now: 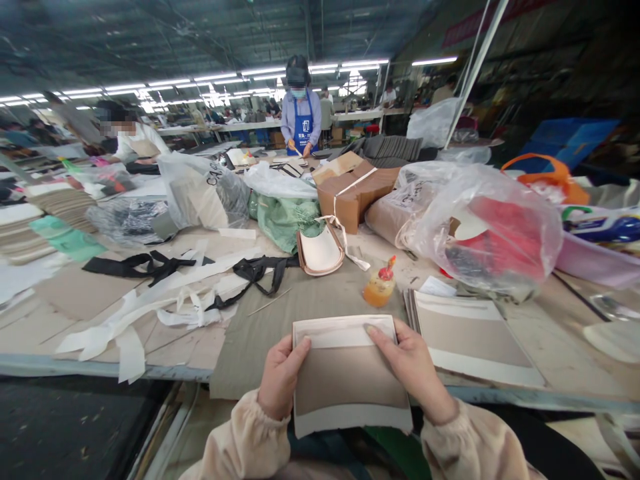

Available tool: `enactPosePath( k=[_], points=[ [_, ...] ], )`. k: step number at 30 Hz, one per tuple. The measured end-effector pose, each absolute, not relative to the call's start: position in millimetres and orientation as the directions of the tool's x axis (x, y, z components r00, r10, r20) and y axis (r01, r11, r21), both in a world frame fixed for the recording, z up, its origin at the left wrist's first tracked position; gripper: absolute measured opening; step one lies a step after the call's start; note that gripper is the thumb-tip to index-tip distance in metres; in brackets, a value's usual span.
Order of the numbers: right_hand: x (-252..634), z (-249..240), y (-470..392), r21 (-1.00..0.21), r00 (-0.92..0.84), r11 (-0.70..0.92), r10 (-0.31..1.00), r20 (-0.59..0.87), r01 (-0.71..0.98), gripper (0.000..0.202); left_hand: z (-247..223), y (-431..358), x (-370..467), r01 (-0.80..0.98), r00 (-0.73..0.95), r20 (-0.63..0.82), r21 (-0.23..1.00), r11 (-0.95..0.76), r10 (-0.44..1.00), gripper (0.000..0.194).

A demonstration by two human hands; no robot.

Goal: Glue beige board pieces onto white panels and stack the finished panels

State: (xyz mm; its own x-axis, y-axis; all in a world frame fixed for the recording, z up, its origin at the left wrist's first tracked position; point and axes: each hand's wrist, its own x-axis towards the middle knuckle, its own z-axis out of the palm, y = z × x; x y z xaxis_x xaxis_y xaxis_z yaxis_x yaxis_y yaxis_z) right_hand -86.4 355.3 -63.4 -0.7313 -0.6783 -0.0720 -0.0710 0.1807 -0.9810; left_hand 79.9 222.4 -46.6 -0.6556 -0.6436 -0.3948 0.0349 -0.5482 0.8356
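Note:
A taupe panel with white bands along its top and bottom is held up at the table's front edge. My left hand grips its upper left side, thumb on the front face. On the upper right, my right hand pinches it with the thumb on the white band. The fingers behind the panel are hidden. Similar panels lie in a stack to the right. A glue bottle with a red tip stands just beyond the panel. Under it spreads a grey-green cloth.
White strips and black strips lie on the left of the table. Curved cream pieces, a brown cardboard box and a plastic bag with red contents are farther back. A person in a blue apron stands across the table.

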Motion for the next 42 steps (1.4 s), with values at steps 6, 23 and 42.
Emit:
enactPosePath(
  k=[6,23,42],
  points=[
    [-86.6,-63.8,357.7,-0.977,-0.735,0.206,-0.671,-0.097,-0.06,0.037,-46.2,221.9,77.7,-0.011,-0.648,-0.357,0.888,-0.46,-0.673,0.037],
    [-85.8,-63.7,357.8,-0.968,-0.729,0.242,-0.673,-0.123,-0.06,0.037,-50.4,219.7,78.9,-0.006,-0.613,-0.337,0.907,-0.422,-0.715,0.035],
    [-86.9,-62.1,356.5,-0.994,-0.714,0.104,-0.698,-0.05,-0.032,0.028,-50.7,227.0,76.8,0.088,-0.624,-0.481,0.74,-0.667,-0.616,0.042]
  ],
)
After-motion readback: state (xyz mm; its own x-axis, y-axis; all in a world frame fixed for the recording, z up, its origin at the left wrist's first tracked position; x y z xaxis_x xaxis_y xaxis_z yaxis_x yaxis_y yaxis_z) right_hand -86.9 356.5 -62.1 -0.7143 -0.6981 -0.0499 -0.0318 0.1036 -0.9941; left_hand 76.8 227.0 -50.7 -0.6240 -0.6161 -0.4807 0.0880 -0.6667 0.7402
